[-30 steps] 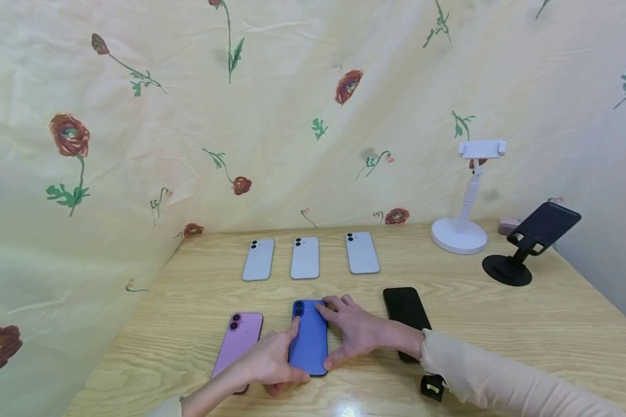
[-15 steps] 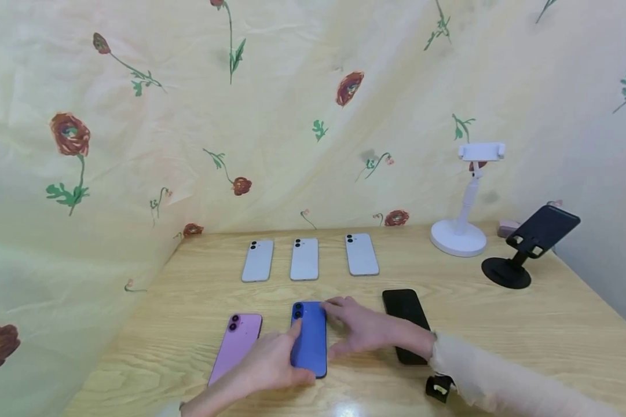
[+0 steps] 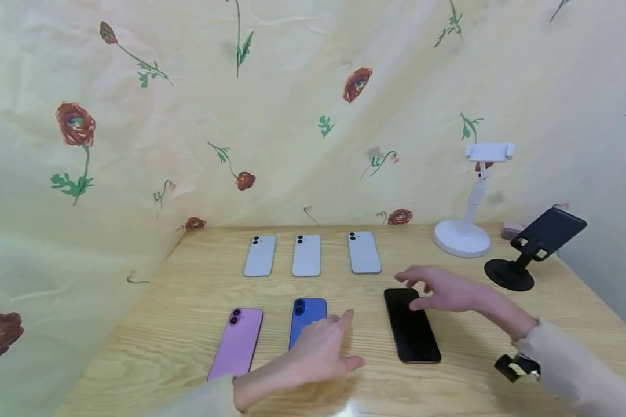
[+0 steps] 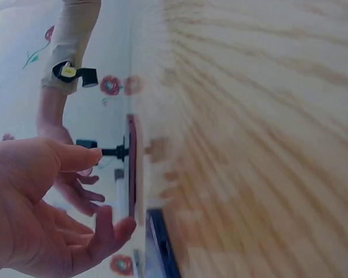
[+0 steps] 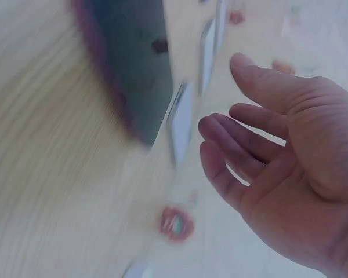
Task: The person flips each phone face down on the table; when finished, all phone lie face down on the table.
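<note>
— So, what does the left hand (image 3: pixel 320 350) cover?
— It hangs with fingers spread, holding nothing, and hides the near half of the blue phone (image 3: pixel 306 315); whether it touches is unclear.
— And the right hand (image 3: pixel 443 289)?
— Open too, fingers loose above the far end of the black phone (image 3: pixel 412 325), just beyond the thumb. Both wrist views are blurred.
</note>
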### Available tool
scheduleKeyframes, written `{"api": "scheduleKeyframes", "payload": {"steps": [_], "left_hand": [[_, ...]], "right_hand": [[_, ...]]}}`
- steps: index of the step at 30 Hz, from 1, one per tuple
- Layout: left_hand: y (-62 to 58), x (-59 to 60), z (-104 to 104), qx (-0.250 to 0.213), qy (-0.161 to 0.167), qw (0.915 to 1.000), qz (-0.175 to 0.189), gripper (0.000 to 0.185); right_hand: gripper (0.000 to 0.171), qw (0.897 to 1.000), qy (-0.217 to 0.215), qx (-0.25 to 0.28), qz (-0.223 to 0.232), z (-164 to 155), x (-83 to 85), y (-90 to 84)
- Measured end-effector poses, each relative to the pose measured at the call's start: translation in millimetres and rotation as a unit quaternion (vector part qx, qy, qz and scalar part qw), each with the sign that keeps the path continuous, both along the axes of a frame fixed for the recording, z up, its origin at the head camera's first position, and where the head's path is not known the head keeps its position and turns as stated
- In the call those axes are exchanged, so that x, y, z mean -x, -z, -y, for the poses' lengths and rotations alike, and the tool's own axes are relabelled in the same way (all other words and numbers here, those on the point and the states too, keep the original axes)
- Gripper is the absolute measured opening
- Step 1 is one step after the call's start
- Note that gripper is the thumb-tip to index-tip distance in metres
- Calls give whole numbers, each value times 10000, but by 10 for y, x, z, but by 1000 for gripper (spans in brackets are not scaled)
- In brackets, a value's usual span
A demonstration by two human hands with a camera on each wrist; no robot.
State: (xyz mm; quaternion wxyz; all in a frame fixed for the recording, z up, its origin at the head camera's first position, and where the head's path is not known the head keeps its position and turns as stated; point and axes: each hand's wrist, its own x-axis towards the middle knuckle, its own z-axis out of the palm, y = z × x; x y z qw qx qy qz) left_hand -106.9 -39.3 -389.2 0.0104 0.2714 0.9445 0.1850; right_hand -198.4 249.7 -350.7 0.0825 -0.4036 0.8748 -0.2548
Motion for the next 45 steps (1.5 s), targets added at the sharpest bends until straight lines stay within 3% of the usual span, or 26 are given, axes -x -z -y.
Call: {"api": "scheduleKeyframes", "payload": {"steps": [7,11,17,29,36,45], "left_hand": [[119,18,-436,518,189,9985,54,97],[182,27,-658,723,198,9972,36,103],[242,102,-873,718,91,9973,-87,109],[281,238,-1025,754,176,9970,-78,97],[273,251,-1071,1223,440,9900,-552,81],[289,238,-1069,1188,516,9886,-771,75]], "right_hand": [[76,9988,263,-411,15,-496,19,165],[98,9991,141,-403,-9,-577,13,329],[109,9991,-18,-243,-343,-576,0,495],[108,9986,323,-385,-152,-504,-44,526],[108,9977,447,-420,-292,-500,-45,563],[108,9960,578,-370,-568,-504,-39,618]]}}
